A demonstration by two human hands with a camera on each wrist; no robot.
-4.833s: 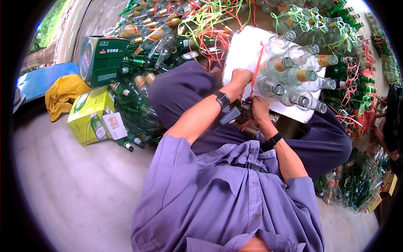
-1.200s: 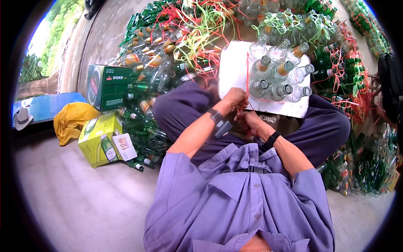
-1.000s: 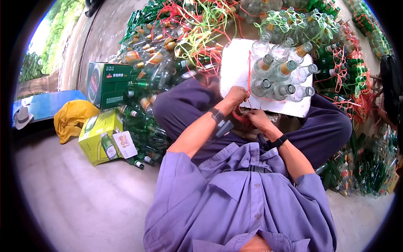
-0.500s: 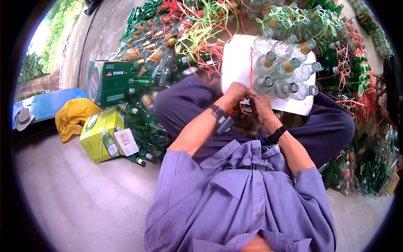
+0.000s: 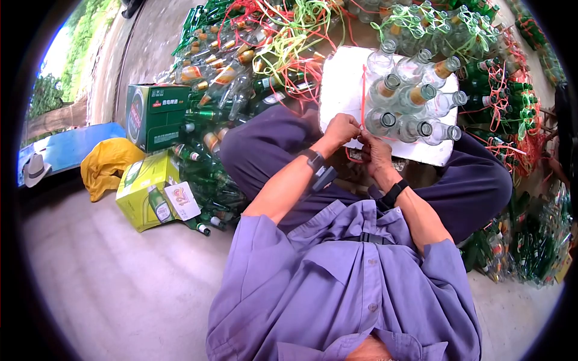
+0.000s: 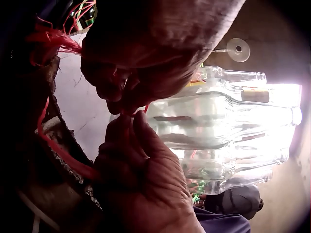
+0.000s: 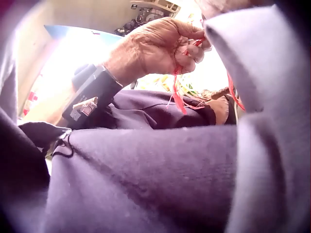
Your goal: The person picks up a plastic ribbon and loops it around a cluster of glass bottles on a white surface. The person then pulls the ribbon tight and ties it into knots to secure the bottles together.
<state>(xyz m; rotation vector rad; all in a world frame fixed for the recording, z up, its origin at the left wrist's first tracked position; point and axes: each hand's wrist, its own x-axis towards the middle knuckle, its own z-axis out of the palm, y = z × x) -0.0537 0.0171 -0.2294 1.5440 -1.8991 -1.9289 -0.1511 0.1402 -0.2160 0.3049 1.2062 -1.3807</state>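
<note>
A bundle of several clear glass bottles [image 5: 409,96] lies on a white foam board [image 5: 340,81] across the seated person's knees. A red string [image 5: 363,90] runs over the bundle's near side. My left hand [image 5: 341,128] and right hand [image 5: 374,150] meet at the board's near edge, next to the nearest bottles. In the left wrist view the left hand [image 6: 146,73] and right hand [image 6: 141,170] both pinch the red string [image 6: 58,150] beside the bottles [image 6: 218,126]. The right wrist view shows the left hand [image 7: 160,46] curled on the string [image 7: 176,94].
A heap of loose green and clear bottles [image 5: 229,72] with red and green strings lies ahead on the left. Tied bottle bundles [image 5: 500,102] crowd the right. A green carton [image 5: 153,114], a yellow-green carton [image 5: 141,189] and a yellow bag [image 5: 105,165] sit left on the concrete floor [image 5: 120,283].
Both hands have risen from the lap to the bundle's near edge and closed together on the red string. The bottles stay on the board.
</note>
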